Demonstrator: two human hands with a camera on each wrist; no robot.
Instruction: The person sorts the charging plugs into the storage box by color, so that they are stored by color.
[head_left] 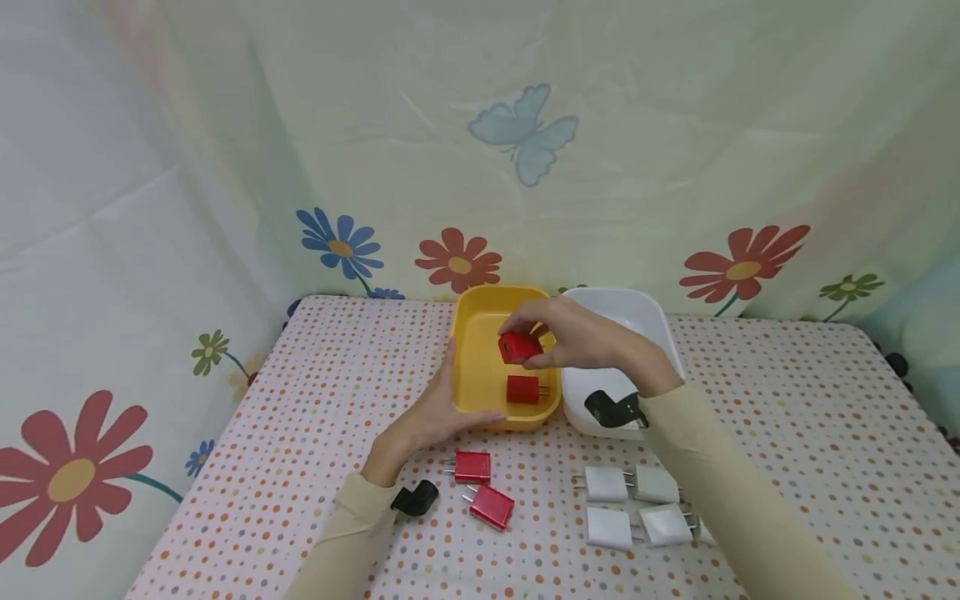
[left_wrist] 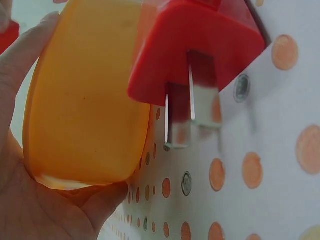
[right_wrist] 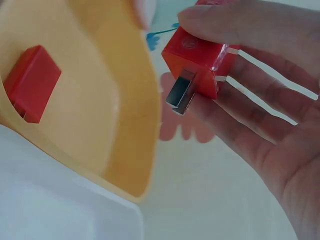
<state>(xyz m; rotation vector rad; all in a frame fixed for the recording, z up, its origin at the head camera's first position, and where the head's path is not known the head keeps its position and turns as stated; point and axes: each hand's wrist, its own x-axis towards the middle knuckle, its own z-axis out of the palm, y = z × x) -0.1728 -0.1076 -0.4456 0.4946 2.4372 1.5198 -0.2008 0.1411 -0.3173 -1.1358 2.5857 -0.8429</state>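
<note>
In the head view my right hand (head_left: 573,333) pinches a red plug-in charger (head_left: 517,346) above the yellow bin (head_left: 467,367). The right wrist view shows the same charger (right_wrist: 195,55) between thumb and fingers, with a metal prong sticking out. My left hand (head_left: 438,408) holds the bin at its near left corner, thumb along the front and fingers up the left side. Inside the bin lies another red charger (head_left: 522,389), prongs pointing right. Two more, an upper red charger (head_left: 472,467) and a lower red charger (head_left: 491,507), lie on the table close to my left wrist.
A white bin (head_left: 600,382) stands against the yellow one's right side, partly behind my right forearm. Several white chargers (head_left: 609,528) lie in front of it, some overlapped by the right sleeve. A patterned curtain (head_left: 600,217) rises behind the dotted tablecloth (head_left: 337,367).
</note>
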